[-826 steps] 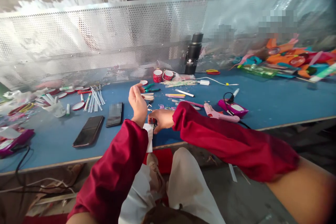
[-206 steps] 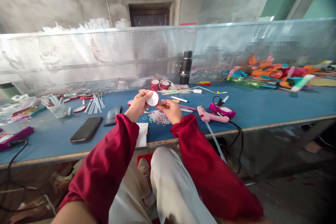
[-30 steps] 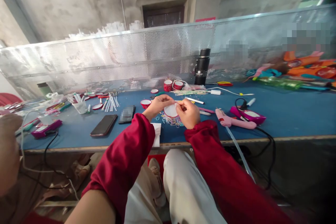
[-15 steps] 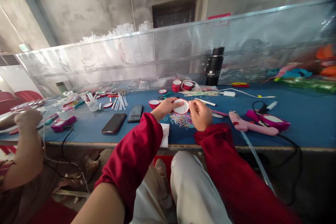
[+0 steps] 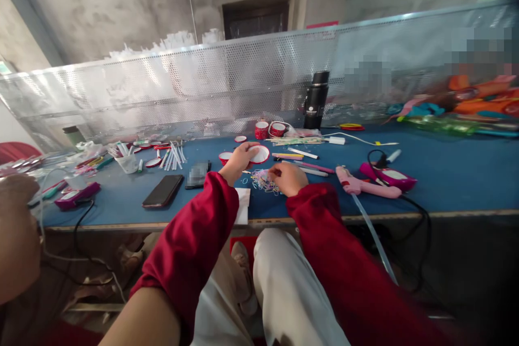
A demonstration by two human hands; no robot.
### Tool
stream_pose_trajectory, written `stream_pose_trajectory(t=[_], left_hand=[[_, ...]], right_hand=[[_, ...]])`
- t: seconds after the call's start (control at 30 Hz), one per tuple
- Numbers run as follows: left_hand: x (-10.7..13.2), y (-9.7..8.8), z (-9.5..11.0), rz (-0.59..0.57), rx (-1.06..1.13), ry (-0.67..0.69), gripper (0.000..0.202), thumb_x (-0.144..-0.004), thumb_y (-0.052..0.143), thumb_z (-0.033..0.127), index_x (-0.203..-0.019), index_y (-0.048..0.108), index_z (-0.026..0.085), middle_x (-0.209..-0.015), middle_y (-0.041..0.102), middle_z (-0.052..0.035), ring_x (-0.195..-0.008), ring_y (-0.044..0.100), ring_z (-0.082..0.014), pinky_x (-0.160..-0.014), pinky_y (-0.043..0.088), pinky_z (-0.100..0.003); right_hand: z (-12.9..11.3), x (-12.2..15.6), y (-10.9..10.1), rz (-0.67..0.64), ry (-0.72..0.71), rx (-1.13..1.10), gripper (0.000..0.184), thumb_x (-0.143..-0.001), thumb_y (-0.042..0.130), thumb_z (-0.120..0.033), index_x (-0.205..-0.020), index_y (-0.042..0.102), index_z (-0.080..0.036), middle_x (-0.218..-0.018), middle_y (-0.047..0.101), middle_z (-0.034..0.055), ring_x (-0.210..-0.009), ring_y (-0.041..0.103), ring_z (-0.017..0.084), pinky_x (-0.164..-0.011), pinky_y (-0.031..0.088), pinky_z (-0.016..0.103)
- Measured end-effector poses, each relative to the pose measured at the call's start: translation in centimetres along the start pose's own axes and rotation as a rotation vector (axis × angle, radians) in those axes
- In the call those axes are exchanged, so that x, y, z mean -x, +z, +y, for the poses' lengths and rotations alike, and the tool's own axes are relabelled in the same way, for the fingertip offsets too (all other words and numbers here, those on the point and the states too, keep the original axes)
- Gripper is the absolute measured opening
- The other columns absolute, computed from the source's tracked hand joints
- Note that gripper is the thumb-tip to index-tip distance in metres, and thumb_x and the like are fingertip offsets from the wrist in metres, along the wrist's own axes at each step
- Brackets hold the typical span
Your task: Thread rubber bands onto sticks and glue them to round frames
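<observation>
My left hand (image 5: 240,161) is closed on a round white disc with a red rim (image 5: 260,155), thumb on its white face, a little above the table. Lower and to the right, my right hand (image 5: 290,177) is at a pile of small coloured elastic bands (image 5: 261,180), its fingertips pinched together at the pile's right edge. Whether a band is between those fingers cannot be made out. Behind my left fingers sits a red-sided round piece (image 5: 225,158), partly hidden. A white paper (image 5: 242,206) lies near the table edge below my left wrist.
A pink glue gun (image 5: 367,184) with a clear glue stick lies to the right, beside a purple box (image 5: 391,177). Pens (image 5: 310,165) lie beyond my right hand. A phone (image 5: 162,191), red drum-like pieces (image 5: 261,130) and a black bottle (image 5: 316,100) stand around. Another person's arm (image 5: 18,238) is far left.
My right hand has left the disc's rim and dropped to the elastic bands. My left hand keeps the disc, now tilted differently. The view has shifted slightly right.
</observation>
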State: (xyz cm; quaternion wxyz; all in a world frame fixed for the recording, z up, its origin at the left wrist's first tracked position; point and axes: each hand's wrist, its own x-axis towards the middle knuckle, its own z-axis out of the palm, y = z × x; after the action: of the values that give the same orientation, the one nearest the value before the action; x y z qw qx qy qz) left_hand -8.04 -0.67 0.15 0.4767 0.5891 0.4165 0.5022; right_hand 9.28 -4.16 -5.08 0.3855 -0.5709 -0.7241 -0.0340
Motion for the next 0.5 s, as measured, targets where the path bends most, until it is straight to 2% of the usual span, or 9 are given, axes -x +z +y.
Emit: stream_pose_trajectory(t=[0.2, 0.37, 0.5], left_hand=[[-0.14, -0.06, 0.04, 0.012, 0.0, -0.002, 0.028, -0.084, 0.067, 0.027, -0.11, 0.069, 0.019, -0.079, 0.067, -0.0029, -0.058, 0.052, -0.0106, -0.049, 0.036, -0.02], [-0.23, -0.16, 0.0, 0.02, -0.043, 0.007, 0.03, -0.086, 0.061, 0.022, -0.114, 0.069, 0.018, -0.079, 0.065, -0.0035, -0.058, 0.053, -0.0109, -0.047, 0.036, -0.02], [-0.16, -0.24, -0.13, 0.008, -0.088, 0.085, 0.036, -0.083, 0.062, 0.015, -0.119, 0.067, 0.017, -0.075, 0.06, -0.001, -0.052, 0.049, -0.0078, -0.045, 0.034, -0.018]], right_hand=[[0.42, -0.65, -0.5, 0.16, -0.113, -0.125, 0.017, -0.09, 0.063, -0.03, -0.086, 0.079, -0.025, -0.092, 0.077, 0.0072, -0.09, 0.068, 0.025, -0.082, 0.052, 0.037], [0.29, -0.51, -0.39, 0.204, -0.043, -0.279, 0.017, -0.088, 0.064, -0.027, -0.095, 0.079, -0.024, -0.096, 0.078, 0.0071, -0.092, 0.071, 0.025, -0.084, 0.055, 0.038], [-0.07, -0.37, -0.46, 0.206, 0.057, -0.465, 0.027, -0.084, 0.064, -0.026, -0.109, 0.073, -0.021, -0.085, 0.077, 0.0047, -0.073, 0.072, 0.022, -0.074, 0.057, 0.036]])
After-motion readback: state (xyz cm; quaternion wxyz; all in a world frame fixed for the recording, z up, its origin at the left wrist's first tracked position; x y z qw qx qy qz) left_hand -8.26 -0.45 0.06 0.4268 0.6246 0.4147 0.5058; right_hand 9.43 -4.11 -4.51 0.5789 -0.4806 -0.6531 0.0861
